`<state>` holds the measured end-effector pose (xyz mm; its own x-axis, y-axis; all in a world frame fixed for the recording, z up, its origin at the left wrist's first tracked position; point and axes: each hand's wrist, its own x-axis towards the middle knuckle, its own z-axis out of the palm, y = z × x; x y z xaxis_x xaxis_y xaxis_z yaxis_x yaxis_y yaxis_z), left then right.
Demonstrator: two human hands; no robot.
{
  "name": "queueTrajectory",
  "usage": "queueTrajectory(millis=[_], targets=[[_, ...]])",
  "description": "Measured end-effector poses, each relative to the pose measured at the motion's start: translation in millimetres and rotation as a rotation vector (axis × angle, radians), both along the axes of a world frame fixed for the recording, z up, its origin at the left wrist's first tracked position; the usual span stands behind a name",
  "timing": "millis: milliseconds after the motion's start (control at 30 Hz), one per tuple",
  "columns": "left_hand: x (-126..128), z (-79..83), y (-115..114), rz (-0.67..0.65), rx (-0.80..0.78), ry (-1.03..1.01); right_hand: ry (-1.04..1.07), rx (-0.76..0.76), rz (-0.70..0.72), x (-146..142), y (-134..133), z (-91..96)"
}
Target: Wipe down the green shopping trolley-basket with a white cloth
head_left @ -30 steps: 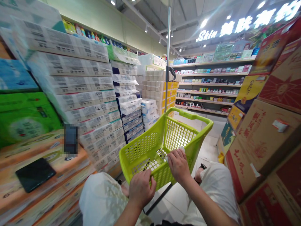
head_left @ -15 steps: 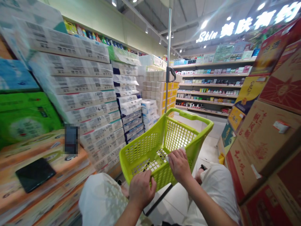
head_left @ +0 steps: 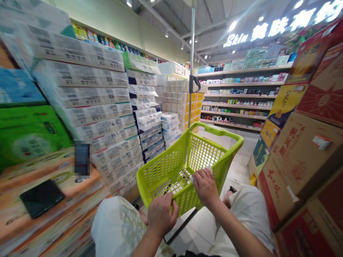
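Note:
A lime-green plastic shopping cart (head_left: 163,166) with lattice walls stands tilted between my knees. My left hand (head_left: 163,211) has its fingers curled over the cart's near rim, with the thumb beside them. Further right on the same rim, my right hand (head_left: 205,184) presses a crumpled white tissue (head_left: 209,168) against the plastic. Only bits of the tissue show at the edges of that hand; the rest is hidden under the fingers. No goods show inside the cart.
A metal pole (head_left: 192,46) rises behind the cart. Stacked paper packs (head_left: 93,96) line the left, with a black phone (head_left: 42,198) lying on orange packs (head_left: 66,185). Cardboard cartons (head_left: 300,157) are piled on the right. Stocked shelves (head_left: 238,96) stand at the back.
Almost nothing differs. Both hands stay on the cart's rim, and the right hand has shifted very slightly. The view has moved a touch.

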<state>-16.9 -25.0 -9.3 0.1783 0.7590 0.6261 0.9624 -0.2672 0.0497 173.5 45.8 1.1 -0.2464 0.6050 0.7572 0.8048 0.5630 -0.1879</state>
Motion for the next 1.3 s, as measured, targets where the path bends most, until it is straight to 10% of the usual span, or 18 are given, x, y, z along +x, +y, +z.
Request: queueTrajectory(millis=[200,433,667,967,1167,1300], targets=[[0.1,-1.1,0.1,-0.012,-0.009,0.012,-0.060,-0.027,0.191,-37.2,-23.8,-11.6],[-1.6,-1.3,0.4,0.000,-0.003,-0.001,0.006,-0.002,0.049,6.6,3.2,2.6],[-0.6,0.4,-1.1,0.001,-0.046,0.012,-0.035,-0.041,0.197,-38.8,-23.9,-11.3],[-0.2,0.5,-0.5,0.010,-0.057,-0.008,0.022,-0.013,0.012,-3.0,-1.8,-0.5],[1.0,-0.2,-1.2,-0.004,-0.078,0.000,-0.038,-0.050,0.230,-43.5,-26.9,-12.3],[-1.5,-1.9,-1.2,0.005,-0.055,0.009,-0.032,-0.015,0.165,-11.0,-7.9,-3.6]])
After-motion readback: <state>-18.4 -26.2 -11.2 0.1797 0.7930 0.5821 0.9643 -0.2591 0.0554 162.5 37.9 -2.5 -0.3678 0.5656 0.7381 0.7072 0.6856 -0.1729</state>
